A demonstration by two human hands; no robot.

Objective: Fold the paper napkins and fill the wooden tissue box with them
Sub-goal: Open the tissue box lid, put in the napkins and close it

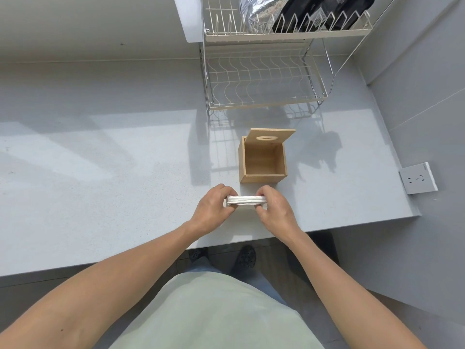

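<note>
A stack of white paper napkins (246, 200) is held edge-on just above the grey counter, near its front edge. My left hand (212, 210) grips the stack's left end and my right hand (273, 209) grips its right end. Just behind the stack stands the wooden tissue box (261, 178). It is square, open at the top, and nothing shows inside it. Its lid (270, 138), with an oval slot, rests tilted against the box's far rim.
A two-tier wire dish rack (264, 96) stands behind the box; its upper tier holds a foil bag (256, 11) and a black bag (324, 8). A wall socket (419, 181) sits on the right wall. The counter's front edge (251, 240) runs close under my wrists.
</note>
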